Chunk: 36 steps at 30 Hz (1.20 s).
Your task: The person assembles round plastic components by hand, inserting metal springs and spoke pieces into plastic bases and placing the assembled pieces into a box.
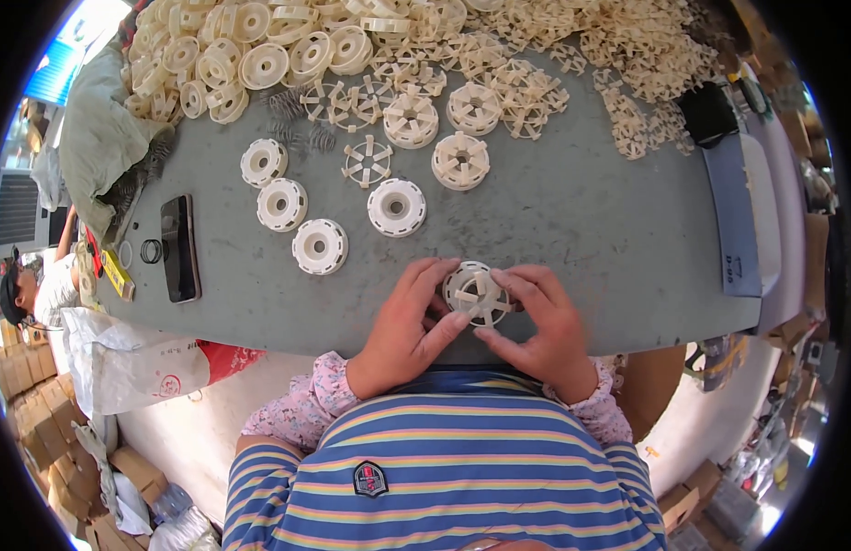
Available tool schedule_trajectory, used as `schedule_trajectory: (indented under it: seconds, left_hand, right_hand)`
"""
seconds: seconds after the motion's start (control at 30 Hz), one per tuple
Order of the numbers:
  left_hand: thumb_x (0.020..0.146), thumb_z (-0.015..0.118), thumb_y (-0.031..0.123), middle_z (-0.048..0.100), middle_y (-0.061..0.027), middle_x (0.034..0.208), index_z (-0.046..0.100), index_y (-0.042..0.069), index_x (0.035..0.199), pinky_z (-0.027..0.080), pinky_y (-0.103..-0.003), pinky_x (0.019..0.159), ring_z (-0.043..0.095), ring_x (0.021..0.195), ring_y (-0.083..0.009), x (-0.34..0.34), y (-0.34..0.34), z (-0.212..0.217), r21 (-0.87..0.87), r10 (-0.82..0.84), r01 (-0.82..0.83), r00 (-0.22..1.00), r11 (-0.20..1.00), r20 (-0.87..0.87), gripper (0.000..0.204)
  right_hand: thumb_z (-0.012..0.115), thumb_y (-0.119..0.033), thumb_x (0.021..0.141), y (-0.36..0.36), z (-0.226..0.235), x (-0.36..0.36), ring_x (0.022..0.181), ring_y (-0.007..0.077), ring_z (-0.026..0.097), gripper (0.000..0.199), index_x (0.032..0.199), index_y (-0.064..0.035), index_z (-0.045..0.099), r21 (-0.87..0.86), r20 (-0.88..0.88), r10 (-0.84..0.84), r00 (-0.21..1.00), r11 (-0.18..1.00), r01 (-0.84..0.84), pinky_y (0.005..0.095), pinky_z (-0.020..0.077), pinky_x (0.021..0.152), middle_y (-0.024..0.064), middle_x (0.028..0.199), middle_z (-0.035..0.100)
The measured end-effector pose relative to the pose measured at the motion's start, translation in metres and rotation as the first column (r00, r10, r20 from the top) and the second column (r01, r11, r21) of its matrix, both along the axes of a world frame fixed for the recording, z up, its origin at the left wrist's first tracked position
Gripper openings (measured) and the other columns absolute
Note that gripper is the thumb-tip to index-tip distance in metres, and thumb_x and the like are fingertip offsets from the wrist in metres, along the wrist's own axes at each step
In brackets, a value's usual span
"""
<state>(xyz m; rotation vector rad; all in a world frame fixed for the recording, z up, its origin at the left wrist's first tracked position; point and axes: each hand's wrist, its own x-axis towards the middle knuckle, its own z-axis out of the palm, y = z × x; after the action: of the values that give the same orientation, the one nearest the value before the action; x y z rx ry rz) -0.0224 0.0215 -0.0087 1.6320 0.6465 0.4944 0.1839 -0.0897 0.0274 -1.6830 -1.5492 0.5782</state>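
Note:
Near the table's front edge I hold a white plastic wheel-like part [470, 286] with a spoked ring on its top face. My left hand [414, 317] grips its left side, thumb on the lower rim. From the right, my right hand [547, 317] closes on it with thumb and fingers. Ahead lie round white parts with slotted rims [396, 208], and beside them is a loose spoked ring [368, 162]. Farther back stand round parts topped with spoked rings [460, 162].
Piles of cream wheel parts [265, 66] and small spoked pieces [646, 46] cover the table's far side. Metal springs [288, 104] lie near them. At left are a phone [179, 250], black rings [151, 251] and a yellow box cutter [118, 275]. A grey-blue box [728, 220] stands at right.

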Motion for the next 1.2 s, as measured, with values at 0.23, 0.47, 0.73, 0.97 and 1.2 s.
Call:
schedule_trajectory:
  seconds: [0.23,0.47,0.73,0.97,1.2]
  left_hand:
    - [0.098,0.072,0.004,0.055,-0.0176,0.136,0.056,-0.001,0.146,0.057,-0.031,0.073,0.068,0.083,-0.0184,0.006,0.0,0.004,0.097,0.038,-0.032,0.997,0.995,-0.06,0.051]
    - [0.095,0.074,-0.001,0.056,-0.0149,0.135,0.059,0.002,0.146,0.056,-0.028,0.067,0.067,0.075,-0.0137,0.008,0.001,-0.004,0.133,0.052,-0.042,0.996,0.99,-0.075,0.053]
    - [0.085,0.087,0.007,0.055,-0.0178,0.143,0.058,0.003,0.146,0.055,-0.027,0.06,0.066,0.073,-0.0142,-0.014,0.033,0.007,0.465,0.356,-0.275,0.93,0.841,-0.094,0.069]
    - [0.085,0.087,0.015,0.052,-0.0243,0.148,0.052,0.005,0.152,0.057,-0.045,0.098,0.063,0.122,-0.0426,0.021,0.057,-0.005,0.703,0.448,-0.232,0.884,0.672,-0.136,0.076]
    - [0.081,0.088,0.013,0.055,-0.0215,0.141,0.061,0.005,0.14,0.056,-0.044,0.096,0.064,0.121,-0.0415,0.007,0.05,-0.012,0.594,0.452,-0.291,0.881,0.75,-0.139,0.066]
  right_hand:
    - [0.094,-0.019,0.078,0.006,-0.017,-0.003,0.106,0.0317,0.068,0.067,0.137,-0.0024,0.067,0.028,0.094,0.007,0.996,1.0,-0.01,0.039,0.0592,0.089,0.015,0.125,0.065]
    - [0.093,-0.025,0.08,0.006,-0.024,-0.004,0.114,0.0356,0.068,0.065,0.135,-0.0024,0.067,0.019,0.202,0.013,0.979,1.0,-0.017,0.0435,0.0581,0.095,0.016,0.128,0.067]
    - [0.089,-0.028,0.085,-0.024,-0.021,0.123,0.119,0.0366,0.067,0.059,0.135,-0.0048,0.068,0.258,0.608,-0.52,0.6,0.844,0.469,0.0466,0.0551,0.103,0.0146,0.133,0.067]
    - [0.086,-0.036,0.086,0.106,-0.015,0.047,0.115,0.0373,0.068,0.06,0.136,-0.0085,0.066,0.155,0.148,-0.216,0.965,0.969,0.193,0.046,0.058,0.096,0.0149,0.131,0.065]
    - [0.086,-0.033,0.082,0.092,-0.031,0.05,0.12,0.038,0.066,0.066,0.14,-0.0094,0.064,0.065,0.256,0.02,0.967,0.997,-0.037,0.0459,0.0539,0.102,0.0167,0.132,0.064]
